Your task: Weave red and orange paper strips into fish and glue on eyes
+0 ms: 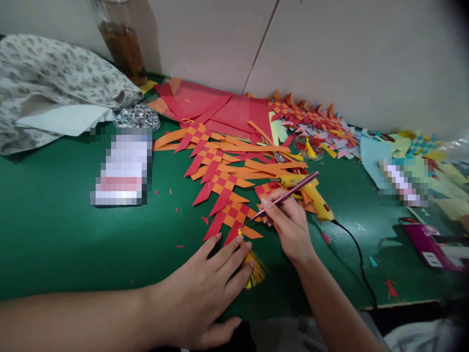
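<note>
My left hand (223,278) lies flat, fingers stretched out, its fingertips on the lower end of a chain of woven red and orange paper strips (223,183). A yellow tassel (258,269) hangs from that end, partly covered by the fingers. My right hand (287,220) pinches a slim pink brush-like stick (289,194). Its thin tip touches or nearly touches the top of the tassel. Just behind the right hand lies a yellow hot glue gun (317,198), its dark cord running down to the table edge.
Several loose orange strips (264,168) and red paper sheets (220,102) lie behind the chain. A phone (122,168) is at left, another (403,183) at right. A drink container (126,49), patterned cloth (54,73) and a magenta item (432,247) also rest on the green table (73,244).
</note>
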A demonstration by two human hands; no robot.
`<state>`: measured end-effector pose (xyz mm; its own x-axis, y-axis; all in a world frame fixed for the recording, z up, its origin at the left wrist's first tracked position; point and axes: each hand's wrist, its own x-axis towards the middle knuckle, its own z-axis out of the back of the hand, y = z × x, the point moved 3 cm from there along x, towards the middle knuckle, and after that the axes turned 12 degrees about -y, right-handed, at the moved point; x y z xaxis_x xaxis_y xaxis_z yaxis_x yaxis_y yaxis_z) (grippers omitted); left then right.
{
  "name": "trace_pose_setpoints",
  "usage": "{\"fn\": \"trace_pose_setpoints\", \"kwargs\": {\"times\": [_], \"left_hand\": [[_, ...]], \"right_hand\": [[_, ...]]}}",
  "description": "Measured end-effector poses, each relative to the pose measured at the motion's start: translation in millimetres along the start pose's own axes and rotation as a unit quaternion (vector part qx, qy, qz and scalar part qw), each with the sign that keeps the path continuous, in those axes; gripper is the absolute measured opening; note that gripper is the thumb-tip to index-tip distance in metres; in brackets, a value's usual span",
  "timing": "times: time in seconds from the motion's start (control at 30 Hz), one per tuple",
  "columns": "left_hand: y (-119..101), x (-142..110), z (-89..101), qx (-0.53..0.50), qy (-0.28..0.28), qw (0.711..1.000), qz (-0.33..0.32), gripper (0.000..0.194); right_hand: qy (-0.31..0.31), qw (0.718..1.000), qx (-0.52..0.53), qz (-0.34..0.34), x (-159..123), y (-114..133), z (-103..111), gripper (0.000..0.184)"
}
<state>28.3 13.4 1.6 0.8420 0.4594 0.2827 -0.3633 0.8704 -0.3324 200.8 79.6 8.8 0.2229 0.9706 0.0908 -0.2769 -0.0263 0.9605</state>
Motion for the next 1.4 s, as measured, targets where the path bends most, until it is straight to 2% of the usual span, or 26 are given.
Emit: {"fn": "trace_pose_setpoints", "kwargs": {"times": [0.13, 0.23, 0.3, 0.4, 0.47, 0.53, 0.63, 0.77, 0.9, 1.07, 1.17, 1.3, 1.4], "left_hand": [[-0.1, 1.5, 2.7, -0.025, -0.002, 1.0, 0.011, 0.057], [1.3, 3.4, 8.8, -0.067, -0.02, 0.997, 0.035, 0.058], [3.4, 4.5, 16.3, -0.116, -0.064, 0.99, 0.046, 0.051], [12.0, 6.6, 32.0, -0.19, -0.169, 0.965, 0.066, 0.026], [23.5, 9.8, 42.8, -0.218, -0.235, 0.94, 0.121, 0.012], [37.3, 15.1, 51.4, -0.23, -0.267, 0.914, 0.203, 0.007], [51.2, 26.6, 57.5, -0.249, -0.229, 0.901, 0.272, 0.016], [53.8, 38.6, 58.1, -0.254, -0.164, 0.914, 0.272, 0.022], [50.3, 42.0, 55.7, -0.249, -0.15, 0.918, 0.271, 0.027], [47.6, 42.3, 56.0, -0.206, -0.155, 0.936, 0.24, 0.026], [51.7, 38.3, 58.6, -0.152, -0.177, 0.943, 0.237, 0.026], [71.0, 24.9, 69.4, -0.1, -0.2, 0.933, 0.283, 0.031], [92.8, 13.5, 89.0, 0.016, -0.207, 0.932, 0.296, 0.041]], "right_hand": [[-0.094, 0.99, 0.107, 0.017, 2.2, 4.5, 9.3, 0.014], [-0.098, 0.986, 0.134, 0.021, 3.9, 9.5, 11.6, 0.013], [-0.085, 0.984, 0.157, 0.013, 4.4, 12.0, 12.1, 0.011], [-0.067, 0.976, 0.205, 0.009, 3.6, 13.8, 14.0, 0.007], [-0.046, 0.973, 0.227, 0.016, 2.1, 14.4, 14.8, 0.007], [-0.025, 0.973, 0.229, 0.025, 0.2, 15.2, 14.8, 0.007], [-0.004, 0.974, 0.222, 0.04, -2.8, 17.3, 13.5, 0.007], [0.017, 0.974, 0.219, 0.058, -6.1, 20.3, 11.1, 0.008], [0.029, 0.973, 0.217, 0.078, -8.2, 20.8, 10.5, 0.008], [0.024, 0.977, 0.196, 0.084, -8.7, 22.3, 11.9, 0.008], [-0.003, 0.974, 0.213, 0.08, -8.2, 23.8, 14.9, 0.007], [-0.005, 0.971, 0.228, 0.077, -8.5, 23.2, 16.1, 0.007], [-0.026, 0.972, 0.222, 0.078, -6.7, 20.2, 16.0, 0.006]]}}
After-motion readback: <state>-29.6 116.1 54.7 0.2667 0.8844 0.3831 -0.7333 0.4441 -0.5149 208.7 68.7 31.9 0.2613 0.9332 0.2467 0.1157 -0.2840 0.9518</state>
